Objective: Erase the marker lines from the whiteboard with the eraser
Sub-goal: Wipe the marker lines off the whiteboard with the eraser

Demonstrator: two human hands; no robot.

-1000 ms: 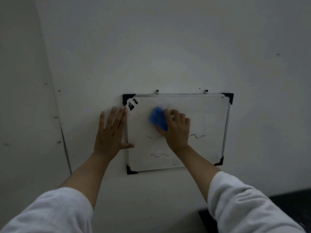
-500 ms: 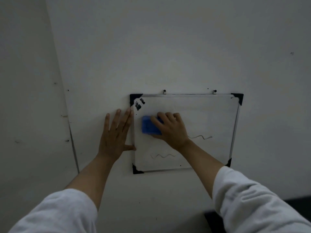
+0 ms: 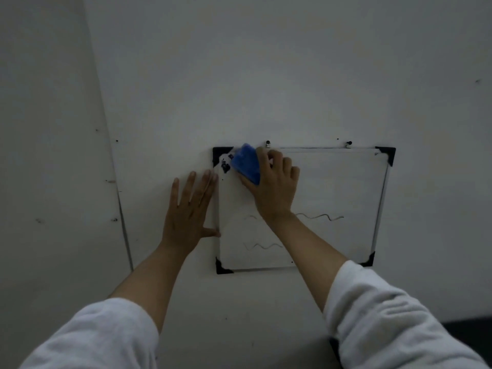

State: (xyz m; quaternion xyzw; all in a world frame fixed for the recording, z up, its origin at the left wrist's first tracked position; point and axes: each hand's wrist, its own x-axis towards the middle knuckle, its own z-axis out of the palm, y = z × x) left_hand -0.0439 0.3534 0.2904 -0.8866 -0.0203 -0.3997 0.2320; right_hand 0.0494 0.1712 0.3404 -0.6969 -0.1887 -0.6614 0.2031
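Observation:
A small whiteboard (image 3: 340,182) with black corner caps hangs on the wall. My right hand (image 3: 275,187) grips a blue eraser (image 3: 246,163) and presses it against the board's top left area, beside black smudges (image 3: 225,164). A wavy marker line (image 3: 319,216) runs right of my wrist, a faint stub (image 3: 251,217) lies to its left, and another wavy line (image 3: 263,246) sits lower down. My left hand (image 3: 190,209) lies flat on the wall with fingers spread, its thumb touching the board's left frame.
Two small hooks (image 3: 267,143) hold the board's top edge. A vertical wall seam (image 3: 125,227) runs left of my left hand. A dark surface (image 3: 468,339) shows at the bottom right corner.
My right hand has moved the eraser up and left, from the board's middle left to its top left corner. My left hand has stayed flat by the frame.

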